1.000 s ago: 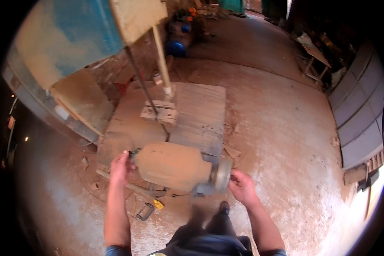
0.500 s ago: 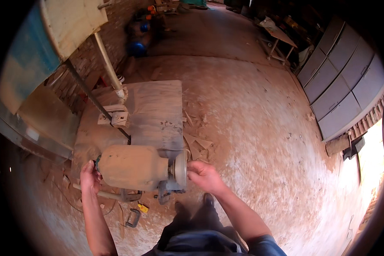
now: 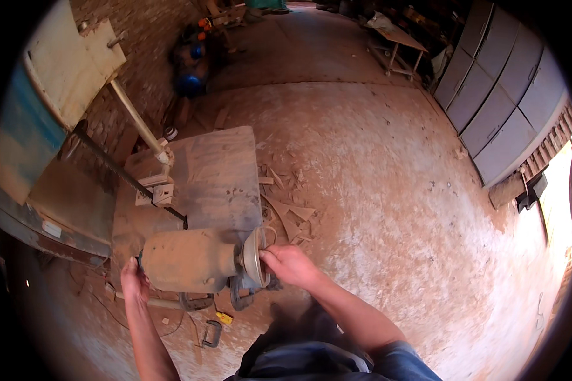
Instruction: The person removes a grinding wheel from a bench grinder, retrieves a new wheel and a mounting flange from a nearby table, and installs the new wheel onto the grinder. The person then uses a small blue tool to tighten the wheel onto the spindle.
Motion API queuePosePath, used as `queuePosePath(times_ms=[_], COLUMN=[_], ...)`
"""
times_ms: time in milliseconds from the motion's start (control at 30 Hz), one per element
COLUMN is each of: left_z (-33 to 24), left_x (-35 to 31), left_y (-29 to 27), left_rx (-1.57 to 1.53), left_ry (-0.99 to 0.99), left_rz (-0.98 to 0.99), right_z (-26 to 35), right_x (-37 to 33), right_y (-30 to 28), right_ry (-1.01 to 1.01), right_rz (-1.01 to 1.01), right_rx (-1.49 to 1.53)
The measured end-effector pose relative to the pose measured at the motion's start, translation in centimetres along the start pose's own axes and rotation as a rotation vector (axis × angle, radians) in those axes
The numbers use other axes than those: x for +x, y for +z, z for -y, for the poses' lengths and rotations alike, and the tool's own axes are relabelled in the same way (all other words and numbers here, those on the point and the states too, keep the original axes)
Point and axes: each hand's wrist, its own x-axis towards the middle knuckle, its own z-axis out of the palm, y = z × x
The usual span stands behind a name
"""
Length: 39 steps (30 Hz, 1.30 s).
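Grey door-fronted cabinets (image 3: pixel 502 95) along right side. Wheeled table (image 3: pixel 400 39) farther back, near cabinets. Blue rounded object (image 3: pixel 189 84) by brick wall (image 3: pixel 152 38), orange pieces (image 3: pixel 204 24) above. Wood offcuts (image 3: pixel 290 213) scattered on dusty reddish floor (image 3: pixel 388 190). Lower left, dark C-shaped clamp (image 3: pixel 218 334) lying near small yellow object (image 3: pixel 224 318).

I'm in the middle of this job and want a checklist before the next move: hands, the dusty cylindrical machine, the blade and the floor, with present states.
1. Left hand at the left end of the dusty cylindrical machine: ok.
2. Right hand at the metal disc on the other end: ok; firmness of grip can't be judged.
3. Machine's weight borne by the table: cannot tell; its underside is hidden.
4. Saw blade stopped: cannot tell from a still.
5. Floor around the table free of loose items: not ok; a C-shaped clamp, a yellow object and offcuts lie there.
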Motion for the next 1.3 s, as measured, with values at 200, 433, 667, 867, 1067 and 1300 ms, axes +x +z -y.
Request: queuePosePath(times_ms=[200, 433, 667, 867, 1067, 1300], left_z=[0.1, 0.1, 0.5, 0.2, 0.1, 0.1], left_x=[0.0, 0.1, 0.3, -0.2, -0.3, -0.6], left_y=[-0.5, -0.2, -0.7, 0.0, 0.0, 0.5], left_rx=[-0.003, -0.061, -0.055, -0.008, -0.020, -0.062], left_ry=[0.032, 0.029, 0.041, 0.065, 0.067, 0.051], left_rz=[0.048, 0.036, 0.055, 0.054, 0.113, 0.043], right_z=[0.8, -0.5, -1.2, -1.1, -0.7, 0.1], right_x=[0.1, -1.0, -0.9, -0.6, 0.2, -1.1], right_y=[-0.4, 1.1, 0.6, 0.1, -0.2, 0.6], right_ry=[0.040, 0.006, -0.266, -0.322, -0.046, -0.151], right_rz=[0.034, -0.032, -0.109, -0.102, 0.087, -0.155], right_rx=[0.016, 0.336, 0.092, -0.027, -0.088, 0.128])
